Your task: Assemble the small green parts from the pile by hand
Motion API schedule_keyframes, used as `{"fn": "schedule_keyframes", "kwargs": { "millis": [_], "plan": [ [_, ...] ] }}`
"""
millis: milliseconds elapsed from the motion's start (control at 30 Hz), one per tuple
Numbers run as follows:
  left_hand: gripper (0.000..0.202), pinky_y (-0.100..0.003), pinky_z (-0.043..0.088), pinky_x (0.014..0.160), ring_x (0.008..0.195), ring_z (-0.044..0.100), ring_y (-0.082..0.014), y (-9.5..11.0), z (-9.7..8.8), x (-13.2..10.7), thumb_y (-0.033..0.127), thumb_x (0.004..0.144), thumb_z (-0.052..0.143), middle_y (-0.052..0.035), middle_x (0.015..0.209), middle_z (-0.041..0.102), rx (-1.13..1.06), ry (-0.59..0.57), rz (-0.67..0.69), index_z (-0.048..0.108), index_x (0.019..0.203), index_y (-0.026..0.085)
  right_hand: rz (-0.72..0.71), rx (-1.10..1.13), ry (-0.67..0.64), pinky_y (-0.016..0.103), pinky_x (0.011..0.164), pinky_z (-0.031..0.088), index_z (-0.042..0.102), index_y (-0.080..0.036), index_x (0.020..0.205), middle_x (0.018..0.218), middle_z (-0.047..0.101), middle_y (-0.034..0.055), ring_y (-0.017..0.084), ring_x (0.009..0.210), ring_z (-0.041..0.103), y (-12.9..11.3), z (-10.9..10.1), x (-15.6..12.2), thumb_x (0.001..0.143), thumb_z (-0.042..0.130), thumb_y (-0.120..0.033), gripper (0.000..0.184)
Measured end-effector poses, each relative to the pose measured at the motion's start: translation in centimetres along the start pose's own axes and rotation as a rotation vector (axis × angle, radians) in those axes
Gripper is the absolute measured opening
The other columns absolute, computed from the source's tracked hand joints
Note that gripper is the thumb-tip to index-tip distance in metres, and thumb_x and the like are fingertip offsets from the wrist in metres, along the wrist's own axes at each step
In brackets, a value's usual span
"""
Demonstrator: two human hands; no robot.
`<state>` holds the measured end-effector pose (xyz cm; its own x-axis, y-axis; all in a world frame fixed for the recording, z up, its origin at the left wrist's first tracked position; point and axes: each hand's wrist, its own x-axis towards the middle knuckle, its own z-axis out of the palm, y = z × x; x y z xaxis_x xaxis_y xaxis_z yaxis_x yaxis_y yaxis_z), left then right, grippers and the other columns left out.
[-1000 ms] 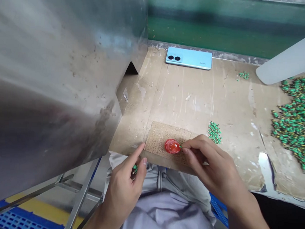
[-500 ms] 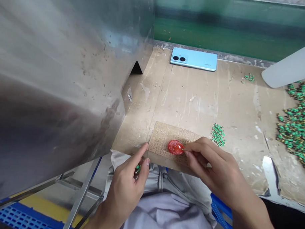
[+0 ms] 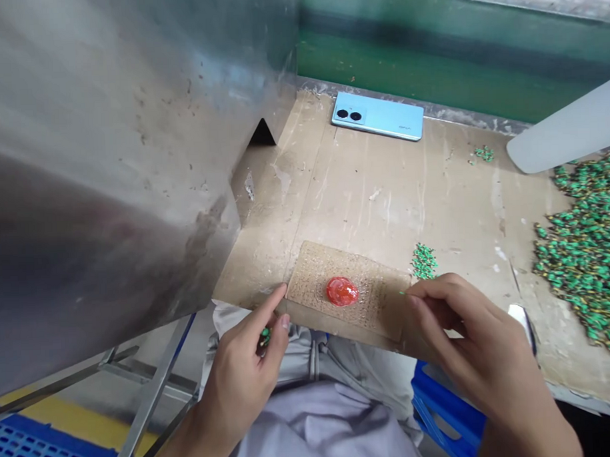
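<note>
One green sprig (image 3: 402, 292) pinched in the right hand's (image 3: 482, 345) fingers, poking left at the board's (image 3: 379, 282) right edge! Red blob (image 3: 342, 291) sits on the board, clear of those fingers; left hand (image 3: 244, 354) curls around green bits (image 3: 265, 335), forefinger stretched to the board's left edge.

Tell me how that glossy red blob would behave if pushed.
The red blob would probably smear rather than roll, since its shine suggests something wet. Its glossy surface may feel slippery. Sitting low on the tan board, it seems unlikely to tip.
</note>
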<state>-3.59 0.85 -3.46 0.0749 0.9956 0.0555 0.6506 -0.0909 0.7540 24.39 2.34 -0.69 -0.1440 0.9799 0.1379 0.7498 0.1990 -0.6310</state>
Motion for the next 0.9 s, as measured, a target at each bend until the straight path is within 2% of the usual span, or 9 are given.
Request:
{"fn": "schedule_keyframes", "kwargs": {
  "millis": [167, 333, 433, 667, 900],
  "plan": [
    [0.038, -0.02, 0.063, 0.094, 0.094, 0.083, -0.0186, -0.1, 0.2, 0.1, 0.021, 0.103, 0.06, -0.0128, 0.112, 0.085, 0.004, 0.002, 0.007, 0.073, 0.135, 0.005, -0.05, -0.096, -0.041, 0.024, 0.055, 0.047, 0.064, -0.024, 0.101, 0.082, 0.065, 0.0001, 0.012, 0.062, 0.061, 1.1, 0.6, -0.8, 0.105, 0.059, -0.021, 0.007],
    [0.038, -0.019, 0.064, 0.088, 0.091, 0.083, -0.0183, -0.1, 0.3, 0.1, 0.022, 0.103, 0.06, -0.0122, 0.112, 0.086, 0.009, 0.0, 0.011, 0.073, 0.136, 0.005, -0.069, -0.152, -0.055, 0.025, 0.056, 0.048, 0.064, -0.023, 0.096, 0.08, 0.063, -0.0004, 0.012, 0.063, 0.061, 0.9, 1.3, -0.5, 0.105, 0.056, -0.022, 0.011],
    [0.038, -0.018, 0.064, 0.085, 0.089, 0.083, -0.018, -0.2, 0.2, 0.1, 0.021, 0.103, 0.061, -0.0125, 0.109, 0.086, 0.018, 0.006, 0.026, 0.073, 0.135, 0.004, -0.074, -0.147, -0.047, 0.025, 0.057, 0.048, 0.063, -0.023, 0.095, 0.079, 0.062, -0.0007, 0.012, 0.062, 0.061, 0.8, 1.3, -0.4, 0.105, 0.056, -0.022, 0.012],
    [0.039, -0.021, 0.063, 0.094, 0.095, 0.084, -0.0195, -0.3, 0.3, 0.0, 0.02, 0.103, 0.06, -0.0141, 0.115, 0.085, 0.034, -0.006, 0.049, 0.072, 0.137, 0.005, -0.081, -0.122, -0.064, 0.025, 0.058, 0.048, 0.061, -0.023, 0.097, 0.081, 0.062, -0.0005, 0.012, 0.064, 0.061, 1.0, 1.3, -0.2, 0.107, 0.055, -0.02, 0.011],
    [0.039, -0.02, 0.064, 0.091, 0.091, 0.084, -0.0186, -0.3, 0.3, 0.1, 0.018, 0.103, 0.06, -0.0127, 0.111, 0.086, 0.025, -0.005, 0.039, 0.072, 0.137, 0.005, -0.078, -0.116, -0.063, 0.025, 0.057, 0.047, 0.061, -0.023, 0.094, 0.077, 0.061, -0.0016, 0.012, 0.061, 0.059, 1.1, 1.1, 0.0, 0.105, 0.056, -0.021, 0.012]
  ]
}}
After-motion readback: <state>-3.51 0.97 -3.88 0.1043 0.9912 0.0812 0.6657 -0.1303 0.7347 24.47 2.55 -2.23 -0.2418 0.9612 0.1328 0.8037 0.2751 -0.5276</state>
